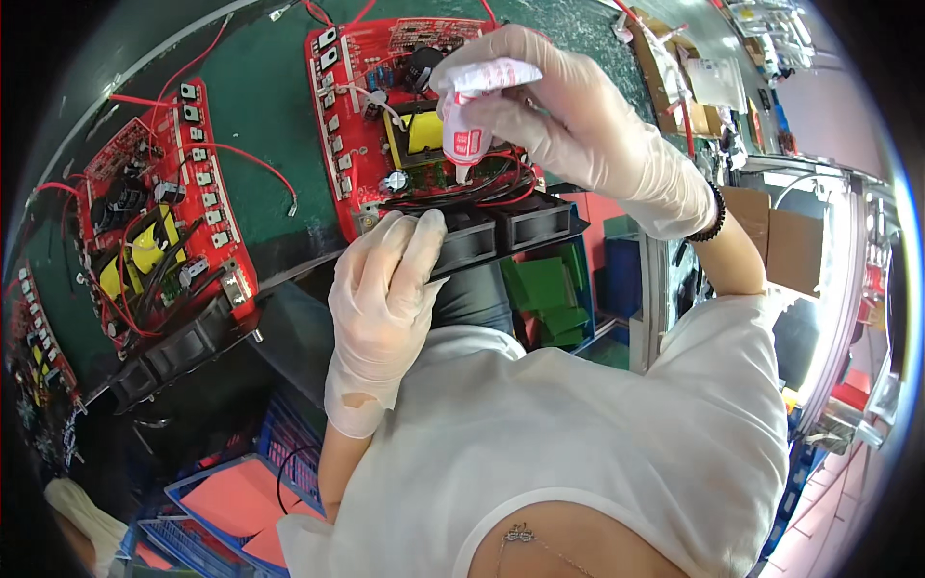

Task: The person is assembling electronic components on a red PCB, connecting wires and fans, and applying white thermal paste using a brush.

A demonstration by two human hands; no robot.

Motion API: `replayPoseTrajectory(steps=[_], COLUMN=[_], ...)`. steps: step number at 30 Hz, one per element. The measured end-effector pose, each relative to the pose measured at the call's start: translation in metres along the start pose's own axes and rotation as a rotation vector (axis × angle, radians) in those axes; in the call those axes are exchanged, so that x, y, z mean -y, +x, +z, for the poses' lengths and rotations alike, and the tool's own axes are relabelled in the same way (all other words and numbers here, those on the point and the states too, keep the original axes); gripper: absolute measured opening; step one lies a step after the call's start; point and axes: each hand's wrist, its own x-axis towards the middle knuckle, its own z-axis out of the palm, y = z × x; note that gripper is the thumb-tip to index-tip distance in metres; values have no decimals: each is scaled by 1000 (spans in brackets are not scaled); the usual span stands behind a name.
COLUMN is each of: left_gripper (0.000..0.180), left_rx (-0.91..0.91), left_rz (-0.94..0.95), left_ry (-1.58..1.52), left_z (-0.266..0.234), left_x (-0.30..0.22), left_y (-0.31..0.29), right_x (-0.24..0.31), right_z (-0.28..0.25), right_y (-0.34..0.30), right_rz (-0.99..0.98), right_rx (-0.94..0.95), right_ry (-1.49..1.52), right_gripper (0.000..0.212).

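Observation:
A red circuit board [337, 125] with black fans [540, 223] along its near edge lies before me on the green bench. My right hand [568, 116], in a thin translucent glove, is closed around a white squeeze tube [465, 140] with red print. The tube's nozzle points down, just above the black and red wires [482, 190] beside the fans. My left hand [385, 279], gloved too, has its fingers bent over the near left end of the fan row, gripping there. A yellow-wrapped transformer [419, 133] sits next to the tube.
On the left lies a second red board [207, 183] with its own fans, and part of a third board [43, 337] is beyond it. Blue baskets [207, 472] with pink sheets stand below. Someone else's gloved hand [87, 511] shows at lower left. Cardboard [665, 77] lies at far right.

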Motion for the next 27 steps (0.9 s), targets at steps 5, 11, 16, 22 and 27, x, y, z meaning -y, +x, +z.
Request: replayPoseTrajectory(steps=[5,11,16,22,27], left_gripper=[57,59,61,61,62], left_rx=[-13,-21,-24,-20,-22], left_rz=[26,36,40,35,37], left_ry=[-11,1,-6,-4,-4], left_z=[1,2,2,1,2], left_x=[3,3,4,3,4], left_y=[-1,-1,-1,-1,-2], right_x=[-4,-11,-11,-11,-9], right_z=[7,13,13,15,16], right_y=[-1,-5,-7,-8,-8], right_rz=[104,64,138,101,119], right_rx=[93,103,148,135,132], right_ry=[95,-60,-47,-162,-210], right_gripper=[21,23,26,30,33])
